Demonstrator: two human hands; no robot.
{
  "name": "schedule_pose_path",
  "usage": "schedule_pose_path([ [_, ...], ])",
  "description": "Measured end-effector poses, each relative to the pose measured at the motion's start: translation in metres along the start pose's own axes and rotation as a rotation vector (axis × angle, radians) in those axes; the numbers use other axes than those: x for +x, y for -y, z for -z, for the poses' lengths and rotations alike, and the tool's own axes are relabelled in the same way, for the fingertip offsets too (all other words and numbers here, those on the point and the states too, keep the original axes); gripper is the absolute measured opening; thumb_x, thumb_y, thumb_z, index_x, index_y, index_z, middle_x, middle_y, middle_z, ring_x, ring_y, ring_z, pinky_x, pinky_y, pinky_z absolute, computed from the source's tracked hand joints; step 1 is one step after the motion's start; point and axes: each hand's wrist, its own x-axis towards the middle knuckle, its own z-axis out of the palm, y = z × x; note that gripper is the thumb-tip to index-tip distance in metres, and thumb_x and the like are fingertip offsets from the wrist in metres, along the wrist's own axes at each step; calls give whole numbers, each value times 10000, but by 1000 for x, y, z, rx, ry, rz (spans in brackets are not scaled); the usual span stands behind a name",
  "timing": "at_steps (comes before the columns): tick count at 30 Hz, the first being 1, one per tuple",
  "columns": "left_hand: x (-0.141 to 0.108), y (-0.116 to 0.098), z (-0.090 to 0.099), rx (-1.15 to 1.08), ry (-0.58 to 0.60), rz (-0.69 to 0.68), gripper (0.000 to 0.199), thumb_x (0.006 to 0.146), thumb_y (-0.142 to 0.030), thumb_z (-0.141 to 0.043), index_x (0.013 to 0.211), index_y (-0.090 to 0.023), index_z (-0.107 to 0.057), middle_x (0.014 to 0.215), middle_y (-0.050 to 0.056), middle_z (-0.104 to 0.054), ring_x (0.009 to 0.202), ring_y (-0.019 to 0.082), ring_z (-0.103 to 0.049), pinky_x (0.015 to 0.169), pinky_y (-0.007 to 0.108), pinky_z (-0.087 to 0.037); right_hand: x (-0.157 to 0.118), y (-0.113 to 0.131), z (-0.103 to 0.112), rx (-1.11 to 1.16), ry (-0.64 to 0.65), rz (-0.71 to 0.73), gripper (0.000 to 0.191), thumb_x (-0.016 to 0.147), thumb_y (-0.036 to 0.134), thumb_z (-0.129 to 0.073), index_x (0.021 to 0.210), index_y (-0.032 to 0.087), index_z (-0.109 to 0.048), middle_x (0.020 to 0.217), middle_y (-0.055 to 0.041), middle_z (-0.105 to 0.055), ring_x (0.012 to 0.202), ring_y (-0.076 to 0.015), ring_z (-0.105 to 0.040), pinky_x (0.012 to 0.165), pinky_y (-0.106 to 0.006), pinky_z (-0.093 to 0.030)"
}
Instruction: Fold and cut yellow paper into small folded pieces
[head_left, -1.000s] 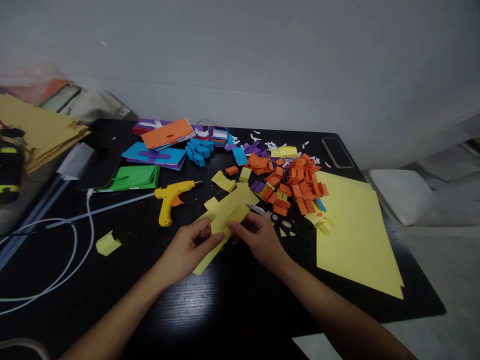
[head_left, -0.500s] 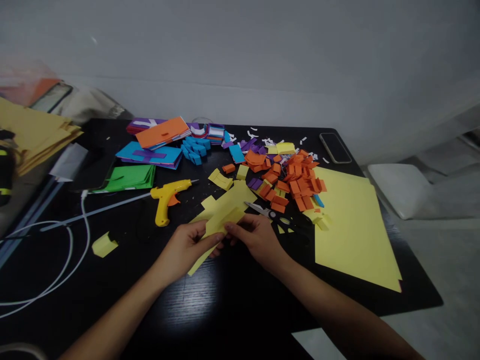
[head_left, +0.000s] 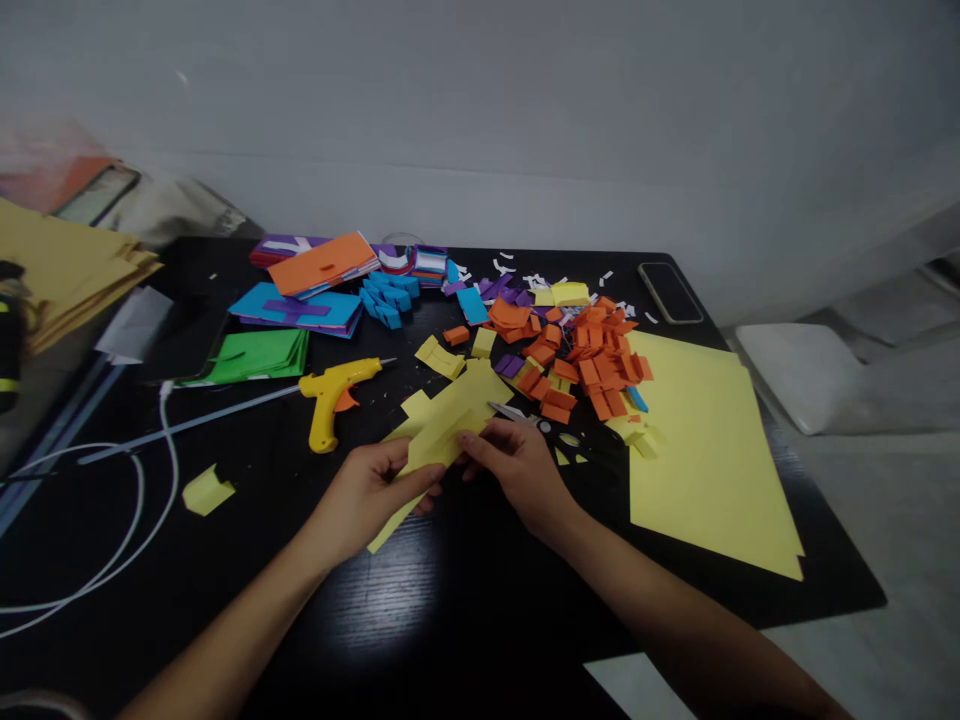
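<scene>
The left hand (head_left: 375,490) has the yellow strip (head_left: 435,440) pinched, thumb flat on top and fingers curled under, with next to no gap beyond the paper's thickness. The right hand (head_left: 517,470) closes on the strip's right edge, thumb on its face; its fingers are partly hidden beneath. The strip slants from near left to far right, its near end reaching past the left thumb and its far end beyond both thumbs. Past it lies a yellow sheet (head_left: 484,385); whether the two touch cannot be told.

The scissors (head_left: 544,425) lie just beyond the right hand, blades toward the strip. Right of them the yellow stack (head_left: 712,460) runs out close to the right edge of the table (head_left: 465,630). The orange pieces (head_left: 600,360) crowd the far side, with the phone (head_left: 671,293) near the far right corner. To the left, the glue gun (head_left: 330,395) sits beyond the left hand, nozzle to the right, and a folded piece (head_left: 208,492) lies well apart from it. Between the forearms, black tabletop stretches nearward.
</scene>
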Motion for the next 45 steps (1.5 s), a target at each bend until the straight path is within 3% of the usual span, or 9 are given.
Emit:
schedule_pose_path([
  [17,-1,-7,5,10,62,72,253,866,-369,-757,776,-138,-705,663,-4,-686,541,102,-648,538,201,-546,2,-2,2,81,-4,-43,392,701,605,-864,700,226,-766,722,-33,-718,633,-212,-631,683,-401,-564],
  [26,-2,-2,12,10,58,94,259,874,-388,-755,824,-137,-718,719,7,-715,579,110,-675,578,211,-559,2,-5,3,171,40,-72,300,812,522,-796,781,224,-787,782,-48,-720,739,-228,-689,721,-383,-596],
  [30,-1,-3,18,36,108,146,278,877,-415,-747,819,-146,-714,753,12,-729,598,125,-685,605,240,-576,2,-1,2,222,84,-96,343,834,539,-762,784,200,-769,785,-58,-720,762,-231,-700,731,-392,-607],
  [33,-2,-5,20,89,192,154,305,903,-430,-713,784,-150,-705,742,13,-725,606,133,-681,611,249,-565,0,2,1,172,147,-85,371,758,536,-831,891,199,-755,869,-41,-736,796,-220,-702,719,-361,-600],
  [35,-4,-7,20,134,263,143,316,916,-432,-695,768,-153,-694,710,8,-714,598,134,-668,603,247,-544,-1,3,1,91,186,-81,430,665,471,-911,956,205,-740,895,-17,-740,789,-202,-691,710,-325,-578],
  [38,-6,-8,19,211,320,122,319,921,-435,-678,758,-161,-663,706,8,-719,610,146,-667,596,250,-518,-2,2,3,-45,200,-84,391,660,445,-914,887,183,-733,829,-7,-734,730,-179,-656,691,-301,-532],
  [42,-7,-7,20,527,188,-78,304,910,-422,-684,743,-175,-623,693,-15,-673,609,132,-598,545,230,-413,0,-1,6,-161,164,-46,295,738,426,-849,834,174,-730,795,-15,-722,713,-179,-631,675,-298,-494],
  [45,-9,-8,20,631,92,-210,208,937,-401,-662,1002,-203,-662,841,-17,-689,689,140,-611,609,237,-440,1,-2,7,-172,126,-16,240,763,393,-817,838,187,-721,793,-15,-712,710,-182,-628,669,-301,-483],
])
